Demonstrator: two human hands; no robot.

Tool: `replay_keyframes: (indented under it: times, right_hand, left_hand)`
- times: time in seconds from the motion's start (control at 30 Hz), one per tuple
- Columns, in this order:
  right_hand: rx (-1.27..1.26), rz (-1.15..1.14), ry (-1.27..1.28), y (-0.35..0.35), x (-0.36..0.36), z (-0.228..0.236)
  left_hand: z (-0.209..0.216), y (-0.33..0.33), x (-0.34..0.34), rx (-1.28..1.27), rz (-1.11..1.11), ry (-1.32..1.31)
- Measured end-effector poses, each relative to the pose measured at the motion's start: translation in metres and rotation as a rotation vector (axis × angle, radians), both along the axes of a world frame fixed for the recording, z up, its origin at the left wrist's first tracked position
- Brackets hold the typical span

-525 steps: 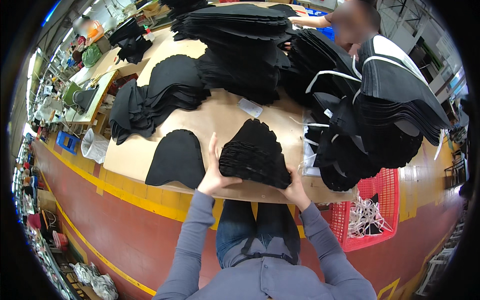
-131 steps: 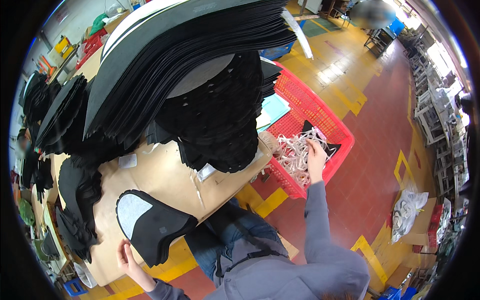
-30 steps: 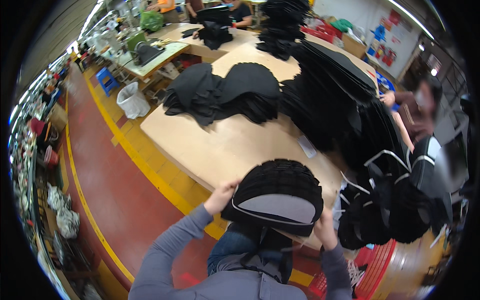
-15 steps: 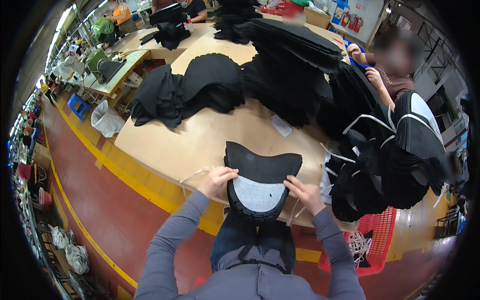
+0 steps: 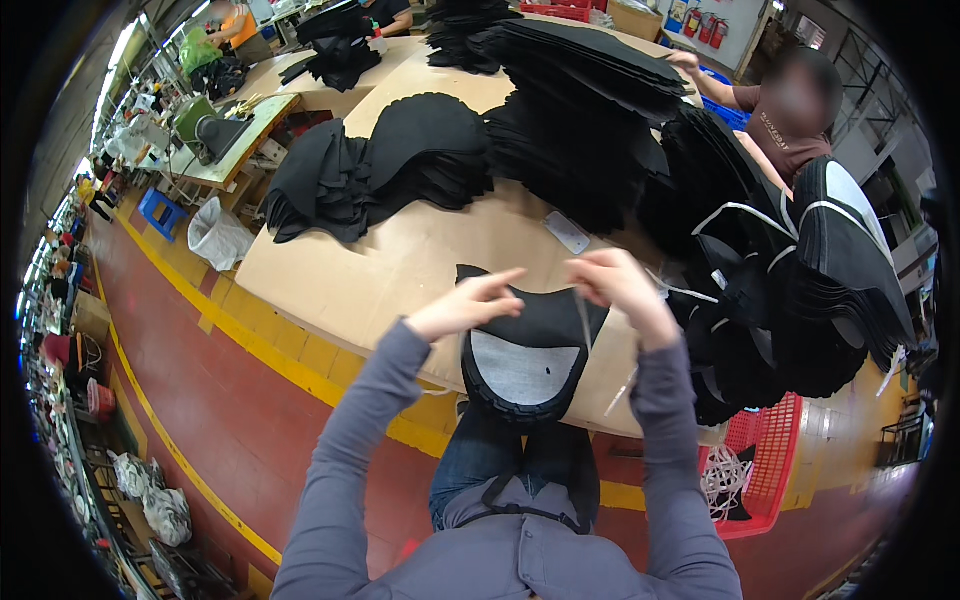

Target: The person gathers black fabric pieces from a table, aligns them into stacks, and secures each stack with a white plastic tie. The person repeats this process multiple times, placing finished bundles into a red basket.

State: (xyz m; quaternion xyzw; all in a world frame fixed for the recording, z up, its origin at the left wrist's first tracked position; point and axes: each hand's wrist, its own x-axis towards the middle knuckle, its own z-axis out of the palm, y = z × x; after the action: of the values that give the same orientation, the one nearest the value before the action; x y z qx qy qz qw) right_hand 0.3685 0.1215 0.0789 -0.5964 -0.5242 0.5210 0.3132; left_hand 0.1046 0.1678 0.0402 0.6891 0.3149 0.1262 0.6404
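A stack of black cut fabric pieces [image 5: 545, 300] with a light grey patch [image 5: 525, 368] lies at the table's near edge, against my lap. My right hand [image 5: 622, 285] is raised over its right side, fingers pinched on a thin white tie strip [image 5: 585, 325] that runs down across the stack. Over the upper left part hangs my left hand [image 5: 470, 304], its index finger pointing right and the other fingers curled. A pale, blurred length of strip rises along the stack's left side toward this hand; its grip is partly hidden.
Piles of black pieces [image 5: 425, 150] stand across the tan table [image 5: 330, 290]. Tied black bundles [image 5: 775, 310] crowd the right side. A red basket [image 5: 785, 470] with white strips stands below them. A white card [image 5: 567, 232] lies beyond the stack. A co-worker [image 5: 785, 125] works at far right.
Both hands have left the stack's sides and risen above it, drawing the strip up along both sides. The co-worker's hands have moved apart.
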Motion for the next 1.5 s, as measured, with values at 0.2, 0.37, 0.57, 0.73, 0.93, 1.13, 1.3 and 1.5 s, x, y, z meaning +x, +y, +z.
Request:
replay_keyframes:
  times: [0.2, 0.37, 0.57, 0.73, 0.93, 1.13, 1.3, 1.5]
  right_hand:
    - [0.714, 0.266, 0.341, 0.006, -0.125, -0.015]
    - [0.157, 0.244, -0.227, -0.035, -0.126, -0.057]
    - [0.481, 0.138, 0.021, -0.017, -0.141, -0.079]
    - [0.103, -0.263, 0.618, 0.039, -0.113, -0.073]
    - [0.568, 0.204, -0.472, -0.011, -0.114, -0.088]
    - [0.899, 0.067, -0.457, -0.002, -0.118, -0.078]
    - [1.032, 0.341, -0.214, -0.004, -0.128, -0.082]
    - [0.173, -0.267, 0.929, -0.014, -0.145, -0.099]
  left_hand:
    - [-0.049, -0.028, 0.007, -0.161, 0.431, -0.309]
    - [-0.020, -0.005, -0.037, -0.307, 0.347, -0.376]
    - [-0.079, -0.008, -0.052, -0.215, 0.404, -0.409]
    - [-0.108, -0.035, -0.049, -0.215, 0.615, -0.440]
    - [-0.091, -0.035, -0.030, -0.017, 0.839, -0.292]
    - [-0.099, -0.009, -0.051, -0.189, 0.400, -0.325]
    - [-0.096, -0.036, -0.042, -0.400, 0.644, -0.558]
    - [-0.148, -0.030, -0.034, -0.098, 1.089, -0.174]
